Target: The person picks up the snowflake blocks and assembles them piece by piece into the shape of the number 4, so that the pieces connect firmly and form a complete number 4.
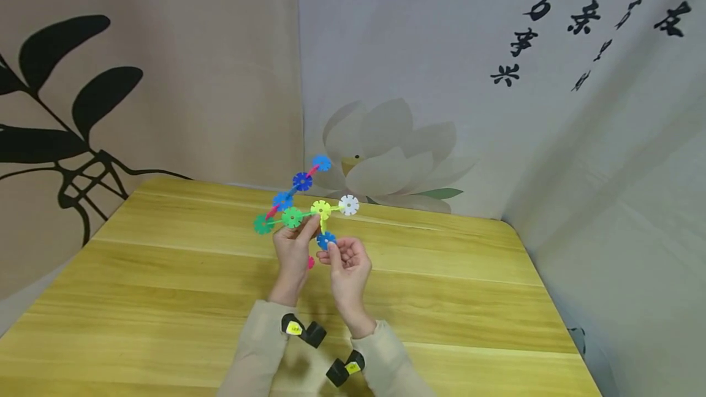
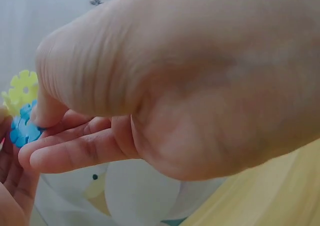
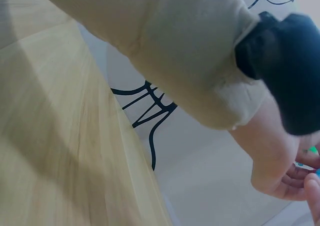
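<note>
A branching chain of notched plastic snowflake discs is held up above the table between both hands. My left hand [image 1: 291, 255] pinches it near a yellow disc [image 1: 320, 209] and a green disc [image 1: 292, 217]. With thumb and fingers my right hand [image 1: 350, 267] grips a blue disc [image 1: 326, 241] hanging below the yellow one. A white disc [image 1: 349, 204] ends the right branch. On the left, blue discs [image 1: 302, 181] with pink links rise from another green disc [image 1: 263, 223]. A pink disc [image 1: 311, 262] shows partly behind the left hand. In the left wrist view, fingers partly cover the blue disc [image 2: 24, 130].
Beneath the hands lies a wooden table [image 1: 452, 305]. Cloth backdrops [image 1: 397, 48] with printed leaves, a lotus and black characters stand behind and beside it. Black wrist devices [image 1: 314, 334] are strapped over both sleeves.
</note>
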Action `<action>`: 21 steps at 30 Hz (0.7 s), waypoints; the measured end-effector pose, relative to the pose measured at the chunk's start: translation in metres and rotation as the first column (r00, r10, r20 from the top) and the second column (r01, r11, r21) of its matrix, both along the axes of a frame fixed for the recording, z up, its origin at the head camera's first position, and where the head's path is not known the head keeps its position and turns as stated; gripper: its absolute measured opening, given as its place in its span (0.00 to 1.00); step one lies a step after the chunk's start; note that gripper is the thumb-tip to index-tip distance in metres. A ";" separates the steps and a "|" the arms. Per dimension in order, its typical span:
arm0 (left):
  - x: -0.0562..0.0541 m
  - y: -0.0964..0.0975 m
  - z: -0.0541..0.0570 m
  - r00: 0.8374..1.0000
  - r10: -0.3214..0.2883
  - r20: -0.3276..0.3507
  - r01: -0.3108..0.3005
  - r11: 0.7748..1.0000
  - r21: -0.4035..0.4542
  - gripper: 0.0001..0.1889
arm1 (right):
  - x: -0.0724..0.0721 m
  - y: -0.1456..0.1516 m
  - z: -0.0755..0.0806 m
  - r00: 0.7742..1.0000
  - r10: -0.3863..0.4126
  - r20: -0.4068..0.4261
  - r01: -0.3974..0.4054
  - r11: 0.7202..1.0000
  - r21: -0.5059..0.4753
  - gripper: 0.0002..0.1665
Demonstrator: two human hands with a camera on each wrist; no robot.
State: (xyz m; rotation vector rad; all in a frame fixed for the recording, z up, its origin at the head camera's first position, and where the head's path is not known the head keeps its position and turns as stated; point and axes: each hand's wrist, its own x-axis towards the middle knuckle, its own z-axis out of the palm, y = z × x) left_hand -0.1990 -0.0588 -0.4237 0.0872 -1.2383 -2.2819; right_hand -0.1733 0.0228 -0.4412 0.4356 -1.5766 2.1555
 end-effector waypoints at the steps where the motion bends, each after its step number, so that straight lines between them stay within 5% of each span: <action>1: 0.000 0.000 0.000 1.000 -0.003 -0.009 0.003 1.000 0.011 0.09 | 0.000 0.000 0.000 1.000 -0.002 -0.004 0.002 1.000 0.005 0.08; 10: 0.001 0.005 -0.004 0.990 -0.017 -0.137 0.016 1.000 -0.005 0.03 | 0.001 0.002 0.000 0.998 0.023 0.058 -0.020 0.998 -0.054 0.11; 17: 0.005 0.017 -0.002 0.995 0.047 -0.083 -0.045 0.999 0.023 0.13 | 0.003 0.005 0.004 0.994 0.026 0.104 -0.016 0.995 -0.098 0.13; 21: 0.008 0.023 0.000 0.996 0.068 -0.055 -0.062 0.992 0.109 0.09 | 0.004 0.005 0.006 0.988 0.034 0.150 -0.016 0.993 -0.119 0.12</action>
